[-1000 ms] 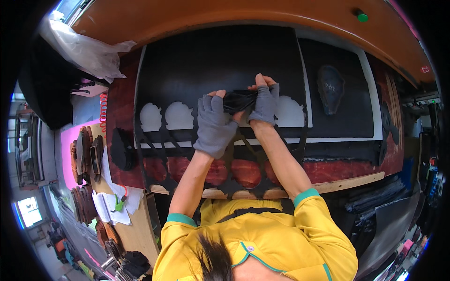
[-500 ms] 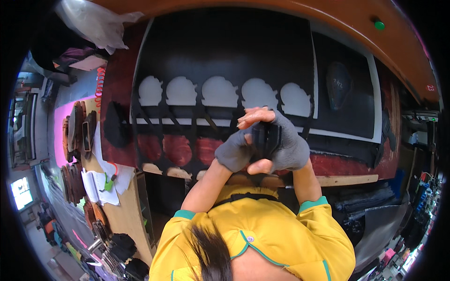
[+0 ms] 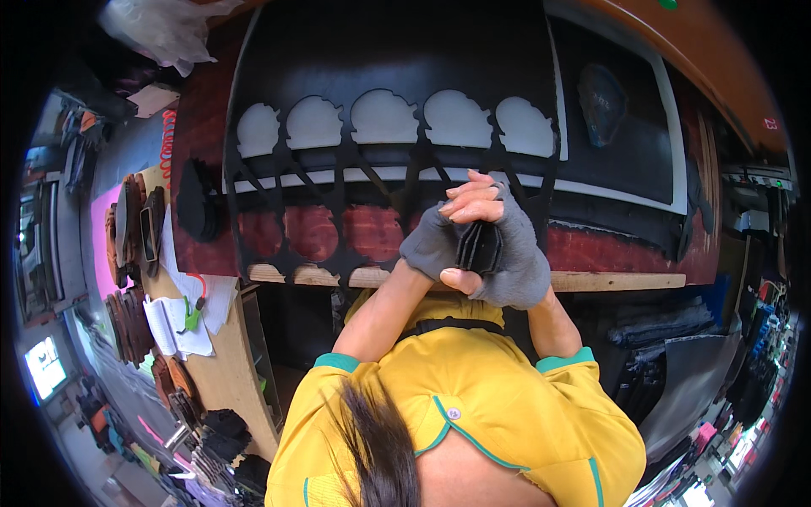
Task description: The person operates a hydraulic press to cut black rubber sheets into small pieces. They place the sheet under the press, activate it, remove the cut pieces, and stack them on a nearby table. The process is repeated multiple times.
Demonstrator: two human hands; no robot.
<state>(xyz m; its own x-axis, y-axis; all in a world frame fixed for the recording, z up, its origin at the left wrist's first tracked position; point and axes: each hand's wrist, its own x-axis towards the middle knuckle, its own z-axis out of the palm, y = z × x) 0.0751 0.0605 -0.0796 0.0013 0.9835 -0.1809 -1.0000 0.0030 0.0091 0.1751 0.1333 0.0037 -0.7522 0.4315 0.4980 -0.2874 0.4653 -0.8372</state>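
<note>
Both my hands wear grey fingerless gloves and are raised above the table's near edge. Between them is a small stack of black cut pieces (image 3: 480, 248), seen mostly from its edges. My left hand (image 3: 426, 243) is closed on the stack's left side, its fingers largely hidden. My right hand (image 3: 517, 262) wraps the right side, with its fingers curled over the far end and the thumb at the near end. Beyond lies a black sheet (image 3: 389, 63) with a row of rounded cut-outs. Its cut near strip (image 3: 336, 224) hangs over the table edge.
At the right is another black sheet (image 3: 629, 173) bearing a dark oval cutting die (image 3: 602, 103). Black cut pieces (image 3: 198, 201) lie on the red table (image 3: 621, 241) at left. A wooden side table holds green-handled snips (image 3: 193, 314), an open notebook (image 3: 176, 328) and brown pieces (image 3: 129, 325). An orange machine beam (image 3: 701, 63) spans the far right.
My view has tipped, so the table sits higher in the picture. My hands have come nearer my body and turned the stack, so its layered edges now show. Both still hold it.
</note>
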